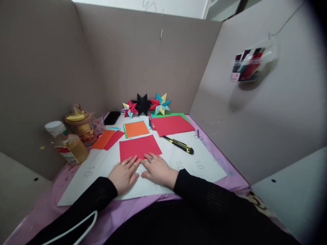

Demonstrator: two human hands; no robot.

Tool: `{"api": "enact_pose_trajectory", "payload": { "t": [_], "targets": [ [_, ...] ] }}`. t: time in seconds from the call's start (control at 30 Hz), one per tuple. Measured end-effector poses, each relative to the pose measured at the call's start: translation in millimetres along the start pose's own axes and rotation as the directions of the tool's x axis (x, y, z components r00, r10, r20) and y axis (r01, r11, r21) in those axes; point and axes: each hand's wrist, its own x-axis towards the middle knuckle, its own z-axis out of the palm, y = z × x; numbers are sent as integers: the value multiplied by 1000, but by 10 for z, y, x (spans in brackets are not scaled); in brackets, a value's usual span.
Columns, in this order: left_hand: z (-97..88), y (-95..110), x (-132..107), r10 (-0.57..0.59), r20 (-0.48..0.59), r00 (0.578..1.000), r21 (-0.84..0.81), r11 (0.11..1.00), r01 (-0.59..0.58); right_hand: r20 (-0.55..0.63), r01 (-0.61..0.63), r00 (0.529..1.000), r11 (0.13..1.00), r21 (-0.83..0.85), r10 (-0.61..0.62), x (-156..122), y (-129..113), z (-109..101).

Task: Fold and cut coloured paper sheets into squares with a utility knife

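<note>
A red sheet of paper (pixel 139 145) lies flat on the large white sheet (pixel 158 187) in front of me. On its near edge, toward the left, rest the fingers of my left hand (pixel 124 174), stretched out and flat. My right hand (pixel 158 170) lies palm down beside it, its fingertips on the same near edge. Both hands are open and grip nothing; the fingertips of the two hands almost meet. Just beyond the red sheet is a stack of smaller squares with an orange one (pixel 136 129) on top.
A yellow-and-black utility knife (pixel 180 145) lies right of the red sheet, with small scissors (pixel 198 135) farther right. Behind are a red paper stack (pixel 173 124) and folded paper stars (pixel 143 104). A bottle (pixel 71 147), a lidded cup (pixel 81 126) and a phone (pixel 112 118) stand left.
</note>
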Motion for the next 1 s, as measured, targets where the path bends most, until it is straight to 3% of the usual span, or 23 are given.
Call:
{"api": "enact_pose_trajectory", "payload": {
  "t": [0.3, 0.63, 1.0],
  "targets": [
    [-29, 62, 25, -23, -24, 999, -8, 1000, 23, 13, -58, 998, 998, -8, 58, -48, -10, -9],
    [-7, 84, 12, -84, -63, 994, -56, 995, 81, -8, -147, 989, 989, -25, 147, -199, 186, -53],
    [-163, -29, -232, -206, -31, 978, 41, 977, 207, 1, -235, 972, 970, -62, 235, -345, 439, -98]
  ]
}}
